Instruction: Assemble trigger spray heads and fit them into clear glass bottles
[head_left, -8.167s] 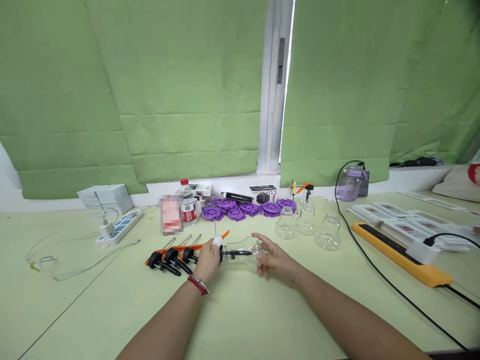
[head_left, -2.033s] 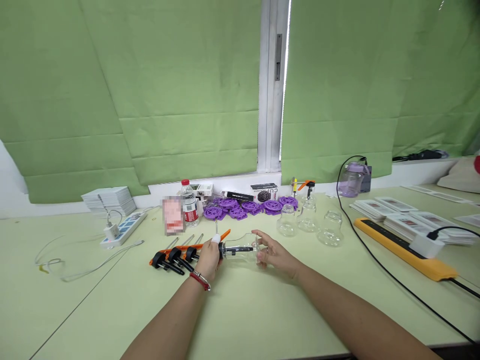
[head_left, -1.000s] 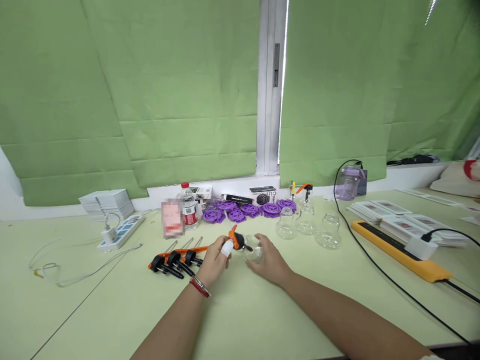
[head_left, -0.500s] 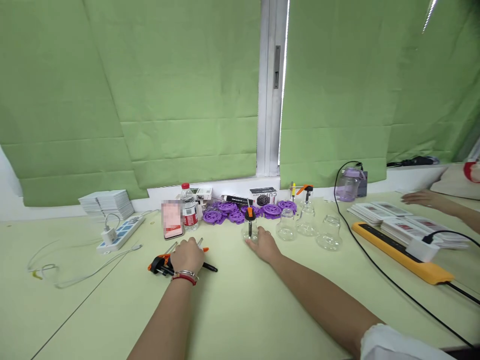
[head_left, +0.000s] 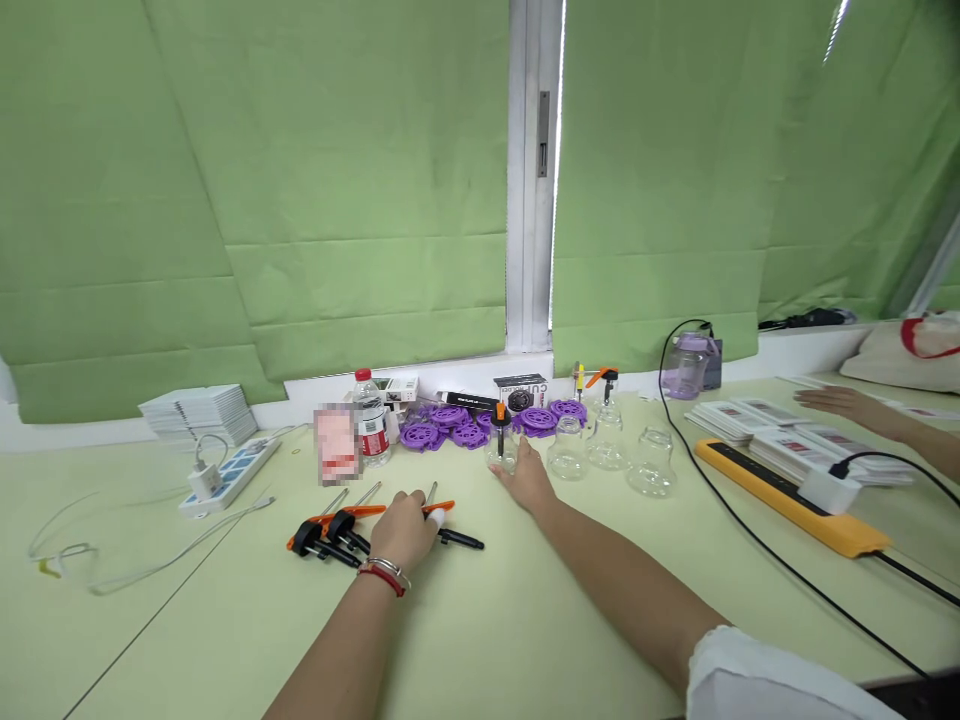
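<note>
Fingers of the left hand point(head_left: 405, 533) hold a black-and-orange plastic pump point(head_left: 461, 540) beside two loose pumps point(head_left: 305, 538), the right hand point(head_left: 534, 482) curls round a clear bottle point(head_left: 499, 459) already topped, and two open bottles point(head_left: 651, 474) still look bare.

free near tabletop point(head_left: 480, 630), jars point(head_left: 568, 462) beside right hand point(head_left: 529, 480)

two black-and-orange plastic pump tops point(head_left: 341, 525) front left on pale-green flat tabletop point(head_left: 480, 630) | three clear waisted glassy bottles point(head_left: 606, 452) right of centre | flat purple plastic discs point(head_left: 470, 434) behind, mostly between those | long yellow-and-black power strip point(head_left: 780, 493) far right, before white rectangular cards point(head_left: 791, 445), perhaps touching
</note>
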